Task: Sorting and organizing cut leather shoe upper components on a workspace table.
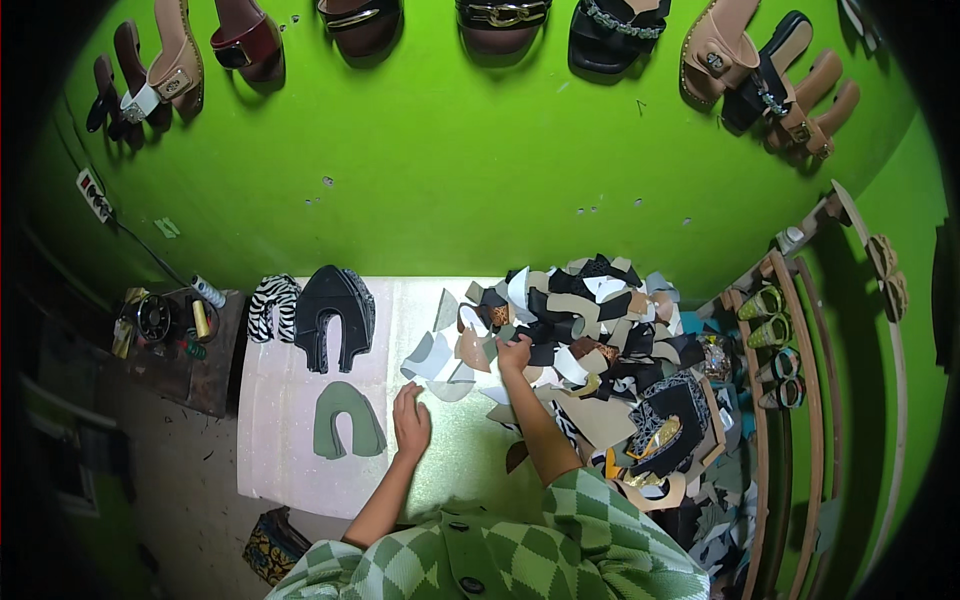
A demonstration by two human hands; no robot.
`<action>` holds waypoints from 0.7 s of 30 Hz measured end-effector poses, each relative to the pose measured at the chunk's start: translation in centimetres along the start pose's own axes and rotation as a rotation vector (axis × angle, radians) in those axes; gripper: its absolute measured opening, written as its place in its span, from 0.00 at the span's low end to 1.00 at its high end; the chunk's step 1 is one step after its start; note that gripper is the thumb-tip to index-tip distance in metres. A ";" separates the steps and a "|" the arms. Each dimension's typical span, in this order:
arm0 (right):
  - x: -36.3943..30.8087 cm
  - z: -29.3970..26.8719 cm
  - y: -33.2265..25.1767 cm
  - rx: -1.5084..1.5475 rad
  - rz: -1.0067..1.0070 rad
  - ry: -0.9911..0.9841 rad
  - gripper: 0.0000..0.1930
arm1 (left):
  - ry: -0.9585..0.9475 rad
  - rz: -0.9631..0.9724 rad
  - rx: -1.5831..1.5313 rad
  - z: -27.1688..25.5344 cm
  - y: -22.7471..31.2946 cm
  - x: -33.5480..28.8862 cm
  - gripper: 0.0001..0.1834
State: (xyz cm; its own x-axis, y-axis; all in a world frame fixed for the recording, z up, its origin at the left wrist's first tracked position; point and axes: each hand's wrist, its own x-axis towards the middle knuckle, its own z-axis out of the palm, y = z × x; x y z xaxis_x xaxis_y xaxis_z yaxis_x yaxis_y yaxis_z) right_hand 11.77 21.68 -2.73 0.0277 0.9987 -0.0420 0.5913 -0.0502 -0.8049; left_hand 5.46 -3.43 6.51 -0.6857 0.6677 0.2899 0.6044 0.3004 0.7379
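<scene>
Head view: left hand rests flat, fingers spread and empty, on the desk beside a green cutout; right hand fingers touch the scrap pile, grip unclear.

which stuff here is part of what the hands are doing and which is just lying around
In hand:
- right hand reaching into the heap of cut pieces
- left hand flat on the white table
- green U-shaped piece beside it
- black stack, zebra stack

Lying about:
- sandals on the green wall
- shoe rack
- spools on the side bench
</scene>
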 end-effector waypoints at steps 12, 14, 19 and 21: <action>0.8 -1.7 -3.5 0.578 0.066 -0.501 0.20 | -0.011 -0.004 -0.043 0.1 2.9 -1.6 0.16; 1.5 -1.9 -3.4 0.643 0.049 -0.450 0.25 | -0.031 0.013 -0.067 0.1 3.2 -1.6 0.16; -1.7 -0.6 -4.5 0.327 0.220 -0.223 0.52 | -0.013 -0.052 -0.077 -2.7 3.0 -3.7 0.16; 0.5 0.6 -1.6 0.376 0.210 -0.219 0.52 | -0.025 -0.030 -0.086 -2.9 2.9 -4.1 0.17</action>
State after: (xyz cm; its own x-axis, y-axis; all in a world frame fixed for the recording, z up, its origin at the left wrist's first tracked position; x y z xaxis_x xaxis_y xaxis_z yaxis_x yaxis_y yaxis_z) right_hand 10.35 22.25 -1.87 -0.0791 0.9450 -0.3173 0.2575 -0.2882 -0.9223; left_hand 8.86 -7.23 9.23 -0.6924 0.6760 0.2524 0.5459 0.2619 0.7959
